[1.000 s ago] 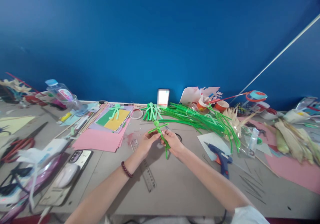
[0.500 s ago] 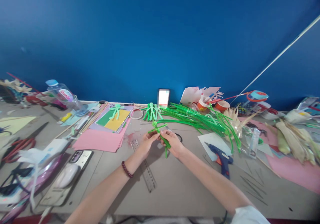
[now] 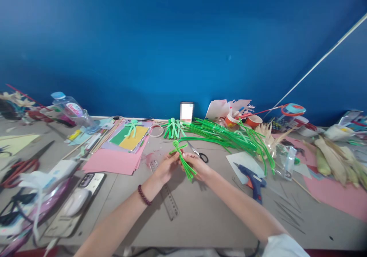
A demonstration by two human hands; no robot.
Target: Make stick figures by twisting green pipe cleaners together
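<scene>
The left hand [image 3: 166, 168] and right hand [image 3: 198, 166] are nearly closed, thumbs and fingertips pinching one green pipe-cleaner figure [image 3: 187, 167] between them; it is held above the middle of the table [image 3: 212, 219], tilted, its round head and outstretched arms beyond the fingertips and its several leg strands fanning down toward the right palm, too bunched to count; one dark beaded bracelet [image 3: 143, 196] circles the left wrist; one clear ruler [image 3: 171, 206] lies partly under the left forearm, and one pair of black-handled scissors [image 3: 198, 154] lies just beyond the right hand; farther off, one finished pale green figure [image 3: 132, 128] lies on green and yellow sheets [image 3: 134, 138], while more figures [image 3: 173, 127] stand overlapped near the blue wall [image 3: 183, 50], their number unclear; beside them spreads a bundle of green pipe cleaners [image 3: 215, 133], too many to count; one tape roll [image 3: 156, 136] sits left of that cluster; on the right, one blue glue gun [image 3: 255, 182] rests partly on one white paper sheet [image 3: 233, 162], with two orange paper cups [image 3: 254, 122] behind the pipe cleaners and several corn husks [image 3: 334, 163] farther right; on the left are one plastic bottle [image 3: 73, 109], one smartphone [image 3: 93, 181] and one pair of red-handled scissors [image 3: 20, 172].
</scene>
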